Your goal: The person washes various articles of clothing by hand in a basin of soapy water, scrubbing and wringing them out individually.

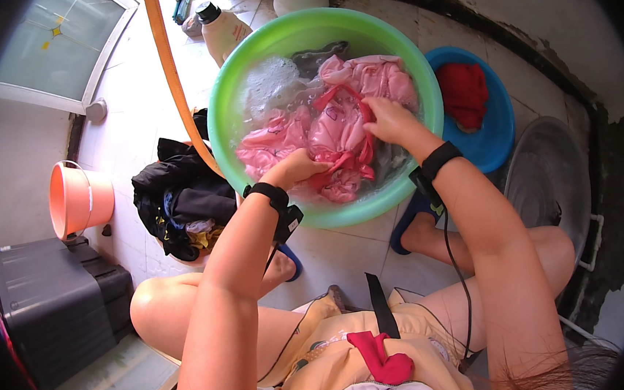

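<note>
A wet pink garment (336,123) with red trim lies bunched in sudsy water inside a large green basin (430,98). My left hand (297,168) is closed on the near left part of the garment, by its red trim. On the right side, my right hand (391,121) grips the same cloth, its fingers curled at the red edge. Both hands are at the water's surface, and some fingertips are hidden in the folds. White foam (270,81) floats at the far left of the basin, beside a dark cloth (319,56) partly under water.
A blue basin (498,118) with a red cloth (463,95) stands at the right, near a grey metal basin (545,176). Dark clothes (187,197) are piled at the left. An orange hose (170,74), a detergent bottle (222,32) and a pink bucket (70,199) stand around.
</note>
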{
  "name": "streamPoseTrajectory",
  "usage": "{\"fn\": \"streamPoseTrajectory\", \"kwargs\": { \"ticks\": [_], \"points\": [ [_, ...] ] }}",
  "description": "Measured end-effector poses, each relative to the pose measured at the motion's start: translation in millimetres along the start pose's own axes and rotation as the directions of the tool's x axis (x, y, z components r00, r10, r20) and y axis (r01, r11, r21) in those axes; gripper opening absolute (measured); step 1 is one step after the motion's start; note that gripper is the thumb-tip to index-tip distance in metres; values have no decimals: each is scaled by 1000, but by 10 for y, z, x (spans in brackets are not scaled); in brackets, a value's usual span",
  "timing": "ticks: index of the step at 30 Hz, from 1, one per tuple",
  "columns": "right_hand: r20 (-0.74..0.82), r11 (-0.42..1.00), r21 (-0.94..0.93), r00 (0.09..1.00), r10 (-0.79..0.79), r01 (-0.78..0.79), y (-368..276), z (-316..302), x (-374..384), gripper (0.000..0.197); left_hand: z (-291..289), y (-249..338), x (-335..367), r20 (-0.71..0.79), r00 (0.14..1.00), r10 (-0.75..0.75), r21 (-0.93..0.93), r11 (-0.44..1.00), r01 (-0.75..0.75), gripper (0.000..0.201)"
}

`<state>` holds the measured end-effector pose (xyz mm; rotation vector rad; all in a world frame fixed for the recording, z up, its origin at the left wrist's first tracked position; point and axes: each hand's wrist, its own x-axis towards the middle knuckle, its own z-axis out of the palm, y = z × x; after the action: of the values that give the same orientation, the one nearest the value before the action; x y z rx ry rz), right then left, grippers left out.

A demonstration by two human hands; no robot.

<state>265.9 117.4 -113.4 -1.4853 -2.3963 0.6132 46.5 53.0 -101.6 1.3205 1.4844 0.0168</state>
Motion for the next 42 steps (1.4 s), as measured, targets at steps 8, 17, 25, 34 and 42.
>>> {"fn": "streamPoseTrajectory", "kwargs": {
  "ticks": [8, 17, 25, 34, 42],
  "points": [
    [256, 984, -157, 966, -37, 79, -216, -205, 36, 19, -327, -8, -333, 64, 996, -55, 259, 965, 36, 44],
    [-372, 864, 496, 921, 116, 92, -551, -1537, 347, 14, 81, 16, -151, -397, 809, 434, 449, 860, -241, 48],
    [-582, 838, 444, 813, 0, 317, -1098, -1974, 30, 18, 109, -40, -96, -169, 921, 352, 406, 876, -260, 37],
    [-407, 995, -59, 908, -102, 86, -887, -1520, 66, 19, 168, 12, 56, -450, 678, 581, 412, 809, -420, 22],
    [537, 979, -93, 838, -103, 180, -1041, -227, -13, 23, -558, 404, -122, -243, 918, 314, 631, 770, -97, 26]
  ]
}}
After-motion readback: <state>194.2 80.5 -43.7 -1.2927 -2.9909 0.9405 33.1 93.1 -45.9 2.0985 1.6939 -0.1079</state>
